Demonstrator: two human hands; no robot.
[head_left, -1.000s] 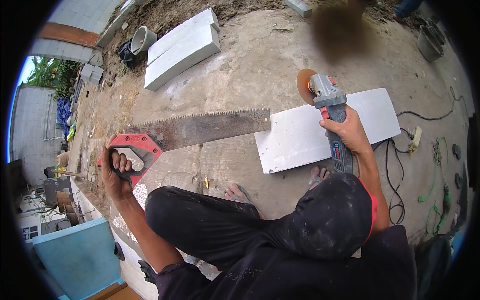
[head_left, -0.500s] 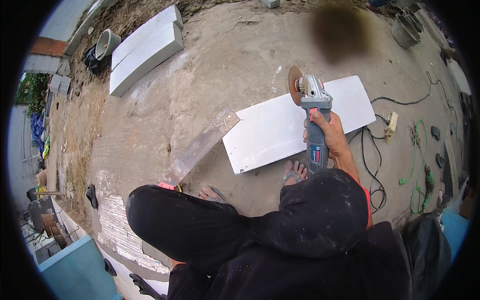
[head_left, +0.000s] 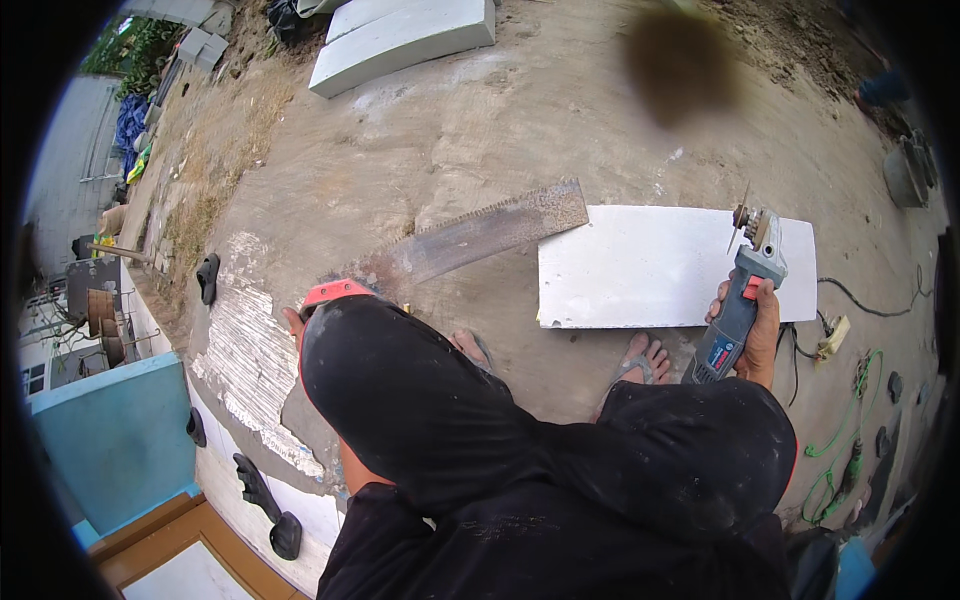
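The saw handle (head_left: 336, 291) is red, the block (head_left: 640, 265) white, the grinder (head_left: 733, 324) blue-grey (switch (head_left: 752, 287) red).

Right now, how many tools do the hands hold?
2: rusty, red-handled handsaw in the left hand, mostly hidden behind black trousers; grey-blue angle grinder in the right hand.

Conc floor (head_left: 350, 190), gry wall (head_left: 68, 185) L; daylit

L hand (head_left: 293, 321) w/ saw (head_left: 480, 240), R hand (head_left: 762, 335) w/ grinder (head_left: 733, 318).
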